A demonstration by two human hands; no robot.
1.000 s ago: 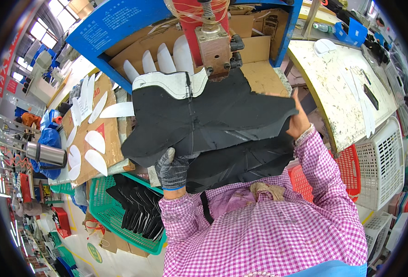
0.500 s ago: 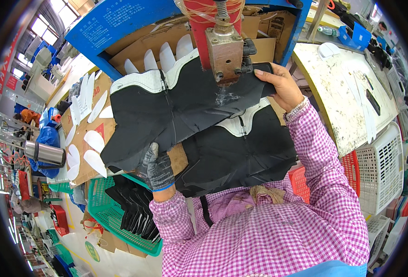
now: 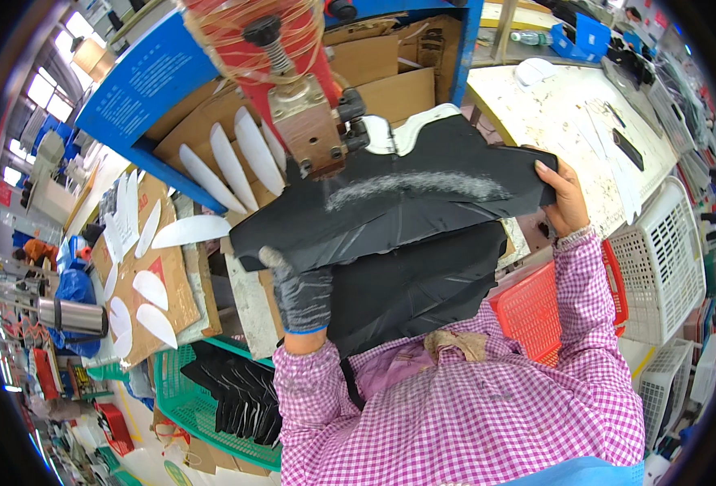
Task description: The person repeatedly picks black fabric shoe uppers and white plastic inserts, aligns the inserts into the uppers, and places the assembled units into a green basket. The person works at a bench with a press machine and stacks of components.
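Between my two hands stretches a black shoe-upper-like cut piece (image 3: 390, 223) with a white-lined curved edge at the back. A whitish, powdery streak (image 3: 423, 186) arcs across its face. My left hand (image 3: 300, 296), in a grey knit glove, grips the piece's lower left edge, thumb on top. My bare right hand (image 3: 567, 194) pinches its right end, fingers partly hidden beneath. The machine's metal head (image 3: 309, 138) stands over the piece's left part; whether it touches is unclear. A second black piece (image 3: 423, 279) lies below, nearer to me.
White leaf-shaped pieces (image 3: 228, 158) stand by the blue machine frame (image 3: 151, 73). More lie on cardboard (image 3: 172, 279) at left. A green basket (image 3: 172, 381) holds stacked black pieces. Right are a worktable (image 3: 528, 101), a red basket (image 3: 528, 312) and a white crate (image 3: 662, 259).
The black piece has shifted rightward under the machine head and turned. Its whitish patch is now a long arc. Both hands still hold it, and the head view has shifted.
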